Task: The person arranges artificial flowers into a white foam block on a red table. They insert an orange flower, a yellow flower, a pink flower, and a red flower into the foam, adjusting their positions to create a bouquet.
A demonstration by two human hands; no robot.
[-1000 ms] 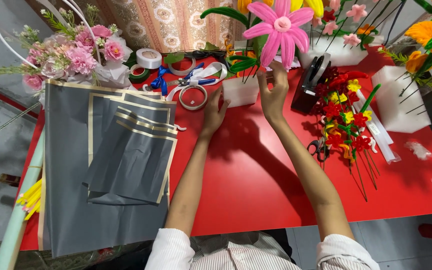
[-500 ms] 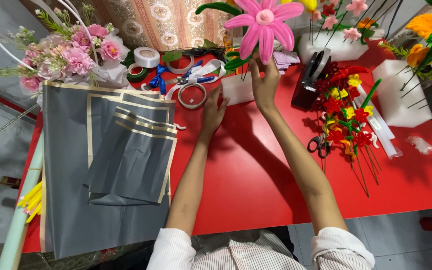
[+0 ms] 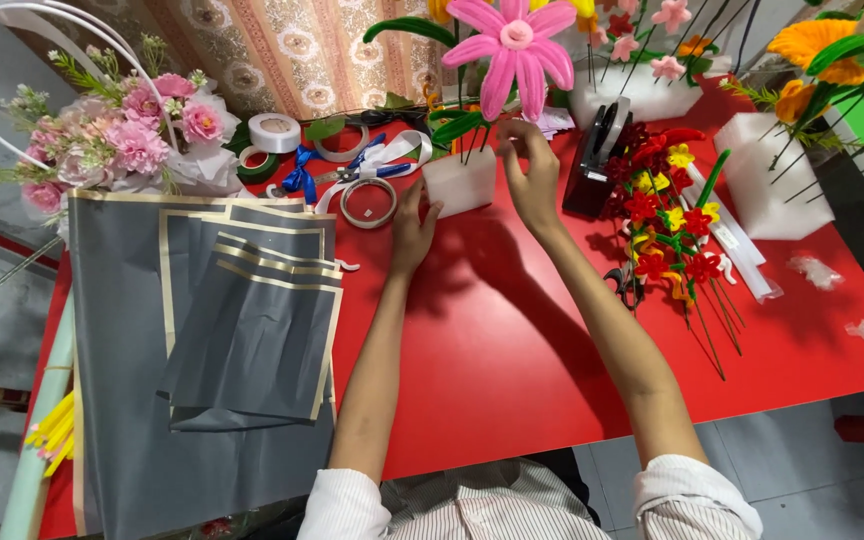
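**Hands at the white foam block**

The big pink flower (image 3: 514, 40) stands on green stems in a white foam block (image 3: 460, 182) near the far edge of the red tabletop (image 3: 512, 350). The right hand (image 3: 530, 170) is just above the block, fingers pinched narrow around the stems. The left hand (image 3: 412, 232) rests beside the block, touching its side, fingers curled. A tape ring (image 3: 368, 203) lies just left of it. Grey wrapping paper (image 3: 202, 330) covers the left side.
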